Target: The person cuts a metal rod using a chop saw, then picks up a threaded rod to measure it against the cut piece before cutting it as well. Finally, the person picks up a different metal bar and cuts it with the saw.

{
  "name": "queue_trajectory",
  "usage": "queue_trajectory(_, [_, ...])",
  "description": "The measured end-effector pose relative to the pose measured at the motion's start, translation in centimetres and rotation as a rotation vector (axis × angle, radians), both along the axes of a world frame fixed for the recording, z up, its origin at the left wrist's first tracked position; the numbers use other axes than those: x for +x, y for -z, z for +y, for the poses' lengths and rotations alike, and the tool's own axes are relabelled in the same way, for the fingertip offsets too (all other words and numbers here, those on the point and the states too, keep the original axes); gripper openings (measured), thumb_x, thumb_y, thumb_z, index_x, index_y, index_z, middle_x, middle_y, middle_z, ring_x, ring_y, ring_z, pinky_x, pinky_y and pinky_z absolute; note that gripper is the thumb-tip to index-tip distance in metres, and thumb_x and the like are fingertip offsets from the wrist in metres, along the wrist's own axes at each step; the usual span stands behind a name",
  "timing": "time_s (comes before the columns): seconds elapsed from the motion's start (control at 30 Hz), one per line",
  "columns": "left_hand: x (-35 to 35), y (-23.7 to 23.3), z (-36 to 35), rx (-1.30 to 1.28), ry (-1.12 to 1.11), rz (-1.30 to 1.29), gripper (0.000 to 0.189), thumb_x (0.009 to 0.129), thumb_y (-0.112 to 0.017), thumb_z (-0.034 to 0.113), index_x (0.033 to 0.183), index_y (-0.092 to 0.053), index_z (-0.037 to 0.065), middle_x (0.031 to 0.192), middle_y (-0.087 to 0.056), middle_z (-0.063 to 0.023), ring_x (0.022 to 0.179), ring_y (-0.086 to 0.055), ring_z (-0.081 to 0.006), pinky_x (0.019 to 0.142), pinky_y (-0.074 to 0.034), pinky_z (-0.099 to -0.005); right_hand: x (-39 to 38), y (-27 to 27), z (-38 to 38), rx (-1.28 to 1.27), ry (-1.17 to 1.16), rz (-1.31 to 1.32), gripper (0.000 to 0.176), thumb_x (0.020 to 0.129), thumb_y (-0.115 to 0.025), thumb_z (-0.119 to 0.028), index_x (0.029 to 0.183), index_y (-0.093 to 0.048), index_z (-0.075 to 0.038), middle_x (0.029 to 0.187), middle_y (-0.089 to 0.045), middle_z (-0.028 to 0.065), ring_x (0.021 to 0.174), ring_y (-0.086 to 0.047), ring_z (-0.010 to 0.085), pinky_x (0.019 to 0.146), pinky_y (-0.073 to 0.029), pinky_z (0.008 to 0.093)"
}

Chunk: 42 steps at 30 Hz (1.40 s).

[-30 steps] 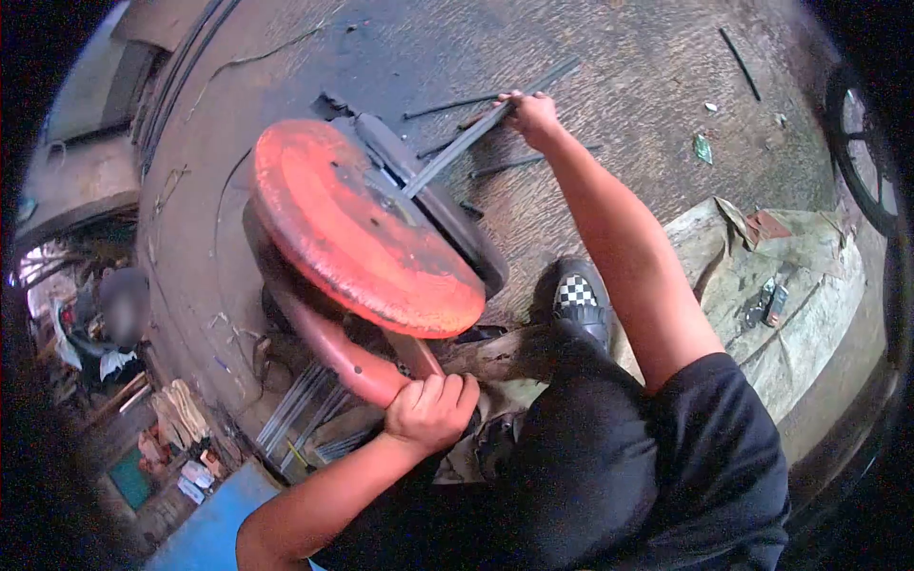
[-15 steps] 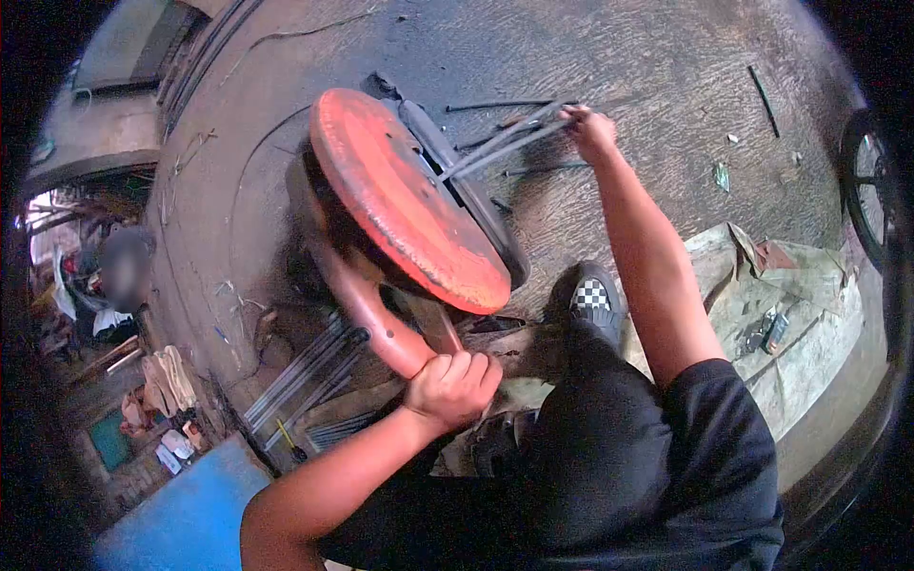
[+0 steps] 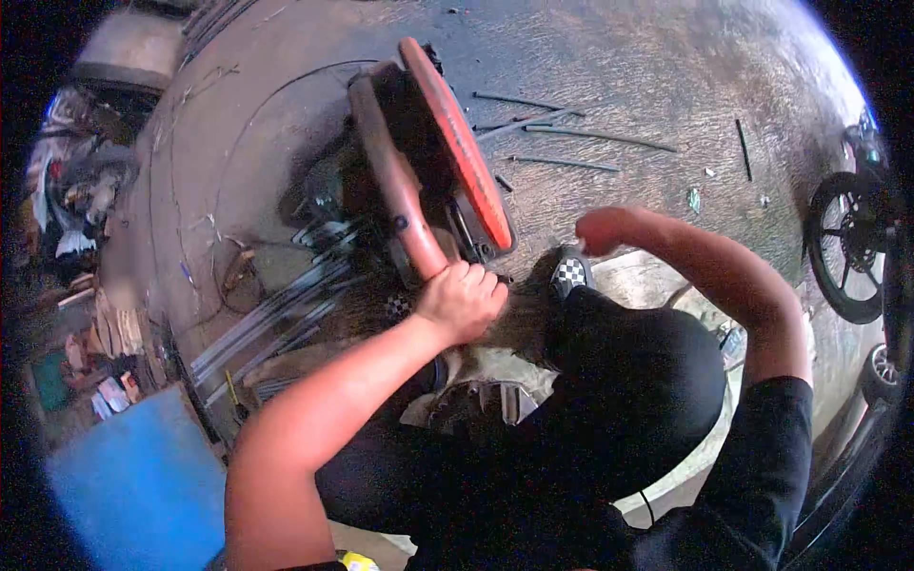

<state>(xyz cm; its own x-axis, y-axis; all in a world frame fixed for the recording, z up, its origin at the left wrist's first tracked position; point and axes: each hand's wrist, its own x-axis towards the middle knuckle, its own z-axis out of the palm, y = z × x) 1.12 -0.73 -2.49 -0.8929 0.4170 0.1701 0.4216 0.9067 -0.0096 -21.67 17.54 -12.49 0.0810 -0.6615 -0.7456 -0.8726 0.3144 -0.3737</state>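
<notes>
My left hand [image 3: 464, 302] is closed around the reddish handle of a cut-off saw [image 3: 411, 214]. The saw's orange round guard [image 3: 460, 143] shows nearly edge-on, and its dark base lies under and behind it. My right hand [image 3: 606, 231] is off the saw, just above the toe of my checkered shoe [image 3: 571, 273]. Its fingers are blurred and turned downward, so their grip does not show. Beyond the guard, a grey rod [image 3: 533, 124] and several dark rods [image 3: 609, 138] lie on the floor.
Long metal bars [image 3: 276, 319] lie left of the saw. A blue panel [image 3: 143, 485] is at lower left, near piled scraps [image 3: 114, 328]. A motorcycle wheel [image 3: 845, 247] stands at right. A pale sheet [image 3: 647, 276] lies by my shoe.
My right hand has left the grey rods and drawn back toward my shoe. The guard now appears more edge-on and upright. My left hand keeps its hold on the handle.
</notes>
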Motion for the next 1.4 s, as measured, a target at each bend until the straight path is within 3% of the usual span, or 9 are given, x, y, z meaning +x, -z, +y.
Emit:
queue_trajectory(0.13, [0.3,0.6,-0.3,-0.067,0.024,0.060,0.006,0.070,-0.054,0.021,0.064,-0.055,0.018,0.061,-0.047,0.0035,0.062,-0.049,-0.0136,0.057,-0.037,-0.0283,4.0,-7.8,-4.6,0.351,-0.211,-0.044,0.035,0.077,-0.058,-0.033,0.088,-0.066,0.000,0.085,-0.065,0.0186,0.077,-0.062,0.0327,0.072,-0.049,0.0429])
queue_trajectory(0.17, [0.4,1.0,-0.3,-0.083,-0.008,0.097,0.006,0.070,-0.054,0.021,0.064,-0.056,0.019,0.063,-0.048,0.0044,0.062,-0.049,-0.0130,0.057,-0.038,-0.0280,5.3,-8.7,-5.6,0.356,-0.225,-0.031,0.035,0.077,-0.058,-0.033,0.088,-0.066,0.000,0.085,-0.065,0.0186,0.077,-0.062,0.0327,0.072,-0.049,0.0429])
queue_trajectory(0.23, [0.5,0.8,-0.2,-0.043,-0.025,0.011,0.008,0.072,-0.054,0.022,0.064,-0.055,0.020,0.064,-0.049,0.0047,0.063,-0.051,-0.0132,0.057,-0.039,-0.0288,7.9,-9.6,-6.7,0.379,-0.625,-0.080,0.033,0.077,-0.062,-0.033,0.091,-0.066,-0.004,0.090,-0.066,0.0115,0.076,-0.061,0.0238,0.071,-0.048,0.0414])
queue_trajectory(0.27, [0.5,0.1,-0.3,-0.023,-0.016,-0.002,0.008,0.072,-0.055,0.023,0.064,-0.055,0.021,0.064,-0.049,0.0047,0.063,-0.052,-0.0135,0.058,-0.040,-0.0290,10.1,-7.1,-5.6,0.382,-0.631,-0.065,0.033,0.077,-0.062,-0.033,0.091,-0.066,-0.004,0.090,-0.066,0.0115,0.076,-0.061,0.0238,0.071,-0.048,0.0414])
queue_trajectory(0.33, [0.4,0.5,-0.4,-0.037,-0.012,0.052,0.009,0.072,-0.054,0.022,0.064,-0.054,0.019,0.064,-0.051,0.0039,0.064,-0.053,-0.0141,0.058,-0.040,-0.0295,16.0,2.2,-3.0,-0.236,0.284,0.708,0.018,0.081,-0.059,-0.027,0.075,-0.061,-0.010,0.078,-0.064,0.0098,0.076,-0.062,0.0193,0.066,-0.049,0.0345])
queue_trajectory(0.37, [0.4,0.7,-0.3,-0.046,0.003,0.096,0.009,0.072,-0.054,0.022,0.064,-0.054,0.018,0.064,-0.052,0.0032,0.065,-0.054,-0.0147,0.059,-0.041,-0.0301,16.4,3.3,-2.8,-0.239,0.282,0.712,0.018,0.081,-0.059,-0.027,0.075,-0.061,-0.010,0.078,-0.064,0.0098,0.076,-0.062,0.0193,0.066,-0.049,0.0345])
queue_trajectory(0.77, [0.8,0.8,0.1,-0.046,-0.020,0.067,0.011,0.068,-0.056,0.025,0.063,-0.056,0.015,0.064,-0.057,-0.0002,0.065,-0.055,-0.0164,0.065,-0.040,-0.0312,27.2,12.9,-9.5,-0.747,1.729,-0.049,0.023,0.091,-0.046,-0.022,0.080,-0.064,-0.015,0.082,-0.063,0.0002,0.076,-0.060,0.0136,0.078,-0.045,0.0311])
queue_trajectory(1.27, [0.6,0.7,0.1,0.018,-0.028,0.137,0.010,0.067,-0.055,0.022,0.060,-0.054,0.015,0.062,-0.055,0.0000,0.062,-0.054,-0.0160,0.062,-0.039,-0.0307,24.2,14.0,-12.5,-0.588,1.408,0.655,0.017,0.088,-0.048,-0.017,0.095,-0.060,-0.009,0.089,-0.062,0.0021,0.079,-0.058,0.0172,0.069,-0.047,0.0294])
queue_trajectory(1.4, [0.5,0.8,0.0,0.040,-0.021,0.164,0.009,0.067,-0.054,0.021,0.060,-0.053,0.015,0.061,-0.054,0.0003,0.061,-0.054,-0.0160,0.061,-0.039,-0.0309,23.5,15.6,-11.8,-0.618,1.520,0.585,0.018,0.087,-0.049,-0.018,0.097,-0.060,-0.009,0.090,-0.062,0.0030,0.081,-0.059,0.0184,0.070,-0.047,0.0304])
